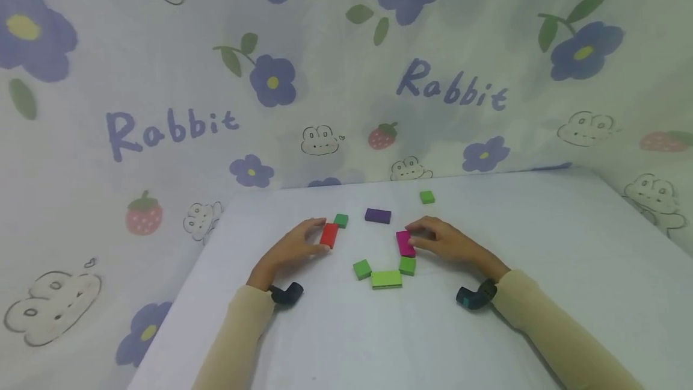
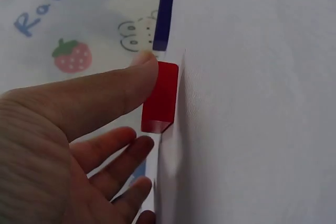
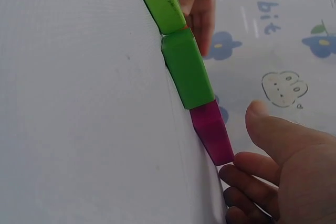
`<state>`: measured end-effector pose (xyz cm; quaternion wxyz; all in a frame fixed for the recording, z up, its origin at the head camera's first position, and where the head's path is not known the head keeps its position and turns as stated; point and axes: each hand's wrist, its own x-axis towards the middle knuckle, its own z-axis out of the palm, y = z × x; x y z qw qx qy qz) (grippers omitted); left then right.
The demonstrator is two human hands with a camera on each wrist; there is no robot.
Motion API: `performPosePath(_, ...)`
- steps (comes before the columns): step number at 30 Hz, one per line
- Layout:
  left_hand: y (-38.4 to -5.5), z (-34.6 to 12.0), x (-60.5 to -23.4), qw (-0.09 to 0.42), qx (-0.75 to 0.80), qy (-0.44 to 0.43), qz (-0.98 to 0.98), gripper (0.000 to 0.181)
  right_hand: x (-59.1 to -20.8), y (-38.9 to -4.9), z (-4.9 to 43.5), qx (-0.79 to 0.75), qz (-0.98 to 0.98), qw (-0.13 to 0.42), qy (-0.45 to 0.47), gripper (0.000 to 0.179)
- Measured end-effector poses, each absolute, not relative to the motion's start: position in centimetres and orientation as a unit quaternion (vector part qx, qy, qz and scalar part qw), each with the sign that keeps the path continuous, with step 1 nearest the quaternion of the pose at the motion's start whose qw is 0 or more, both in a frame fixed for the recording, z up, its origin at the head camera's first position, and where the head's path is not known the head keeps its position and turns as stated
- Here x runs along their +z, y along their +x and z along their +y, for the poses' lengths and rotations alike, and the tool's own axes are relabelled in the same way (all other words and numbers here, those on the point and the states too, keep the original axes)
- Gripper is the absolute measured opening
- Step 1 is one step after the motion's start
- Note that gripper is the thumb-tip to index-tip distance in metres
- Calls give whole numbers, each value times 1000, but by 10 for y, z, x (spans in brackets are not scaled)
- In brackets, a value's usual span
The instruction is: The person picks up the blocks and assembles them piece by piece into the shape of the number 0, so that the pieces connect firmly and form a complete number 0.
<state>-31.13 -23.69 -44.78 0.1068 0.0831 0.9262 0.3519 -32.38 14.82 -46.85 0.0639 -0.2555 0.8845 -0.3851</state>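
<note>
In the head view my left hand (image 1: pixel 295 245) is at a red block (image 1: pixel 328 236), with thumb and forefinger near its opposite ends. The left wrist view shows the thumb overlapping the red block (image 2: pixel 161 95) and loosely bent, spread fingers beside its lower end. My right hand (image 1: pixel 446 241) is beside a magenta block (image 1: pixel 405 244). In the right wrist view its fingertips reach the end of the magenta block (image 3: pixel 212 132), while the thumb stands apart from it. A green block (image 1: pixel 407 266) adjoins the magenta one, and another green block (image 1: pixel 341 221) adjoins the red one.
A lime block (image 1: pixel 387 280) lies nearest, between a tilted green block (image 1: pixel 362 269) and the green one by the magenta. Farther back lie a purple block (image 1: pixel 378 216) and a small green block (image 1: pixel 427 197). A printed cloth (image 1: pixel 346 95) hangs behind the white table (image 1: pixel 346 342).
</note>
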Motion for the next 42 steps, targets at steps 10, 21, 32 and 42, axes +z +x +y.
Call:
performPosePath(10,-317,-240,-454,110,346,108,926,71,-470,-324,147,-377,890,63,-247,43)
performPosePath(21,-318,-241,-451,90,348,122,925,68,-468,-325,150,-380,890,59,-245,43)
performPosePath(32,-311,-248,-450,74,349,105,928,72,-466,-323,147,-380,891,63,-240,41)
performPosePath(42,-302,-239,-445,65,414,119,900,71,-468,-323,148,-379,891,64,-241,42)
